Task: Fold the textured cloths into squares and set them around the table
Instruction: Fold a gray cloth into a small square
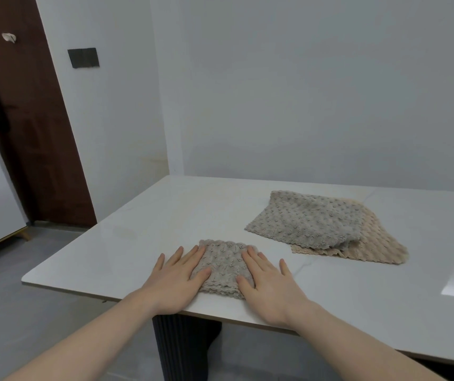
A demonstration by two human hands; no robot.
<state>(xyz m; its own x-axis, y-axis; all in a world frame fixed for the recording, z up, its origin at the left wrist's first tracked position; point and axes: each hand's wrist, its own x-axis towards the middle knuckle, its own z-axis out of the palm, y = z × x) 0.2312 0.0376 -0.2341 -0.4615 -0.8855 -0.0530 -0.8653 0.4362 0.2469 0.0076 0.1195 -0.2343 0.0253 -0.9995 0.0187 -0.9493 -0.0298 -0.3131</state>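
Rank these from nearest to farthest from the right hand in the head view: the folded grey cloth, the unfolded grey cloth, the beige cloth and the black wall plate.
1. Folded grey cloth: under the right hand's fingers, near edge.
2. Unfolded grey cloth and beige cloth beneath it: farther back on the right; too close to call.
3. Black wall plate: on the wall, far left.

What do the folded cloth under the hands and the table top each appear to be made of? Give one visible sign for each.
Folded cloth: seemingly soft plush microfibre or fleece, matte grey-beige, judging by its raised bubbly pile and scalloped layered edges.

Table top: probably polished stone, sintered or marble-look, since it is thin, glossy white, faintly veined and mirrors a window; laminate cannot be ruled out.
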